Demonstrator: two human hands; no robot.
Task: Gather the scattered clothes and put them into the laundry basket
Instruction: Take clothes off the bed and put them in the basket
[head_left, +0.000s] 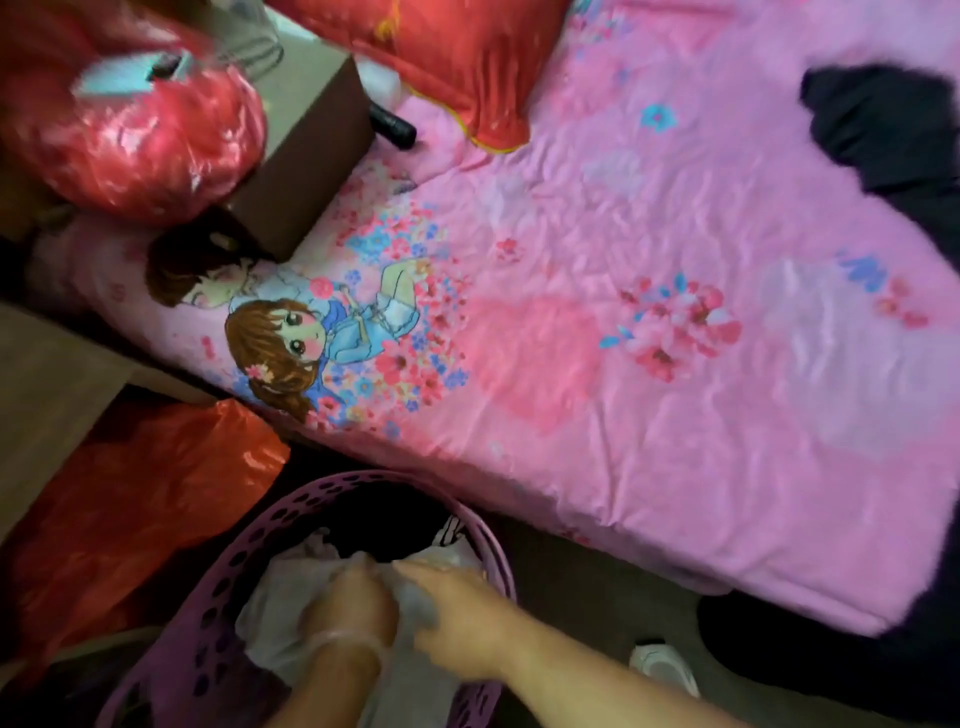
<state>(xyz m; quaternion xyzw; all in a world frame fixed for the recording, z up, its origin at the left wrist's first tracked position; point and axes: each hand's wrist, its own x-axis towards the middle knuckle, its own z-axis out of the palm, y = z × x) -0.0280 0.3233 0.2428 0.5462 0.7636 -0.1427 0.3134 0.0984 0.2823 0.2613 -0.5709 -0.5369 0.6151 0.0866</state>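
Down by the bed (649, 441), we have both hands in the basket (488, 540). Left of the basket lies a red bag (130, 514). Above that, at the bed's left end, a red bundle (140, 140) leans on a brown box (306, 156). The basket is purple with holes in its wall and stands on the floor against the bed's near edge. Inside it we see a white cloth (270, 623) on top of something dark. Our left hand (348, 608), in a thin clear glove, is curled down into the white cloth, so the fingers seem to be gripping it, though blur hides the tips. Our right hand (462, 618) is just beside it over the same cloth, with the fingers stretched toward the left hand; whether they pinch the cloth we cannot tell. Above the basket, the bed carries a pink sheet with a cartoon girl and flowers. A red pillow (467, 67) lies at the bed's far side. At the bed's far right corner lies a dark garment (883, 124), well apart from the basket. Right of the basket, on the floor, is a white shoe (665, 665).
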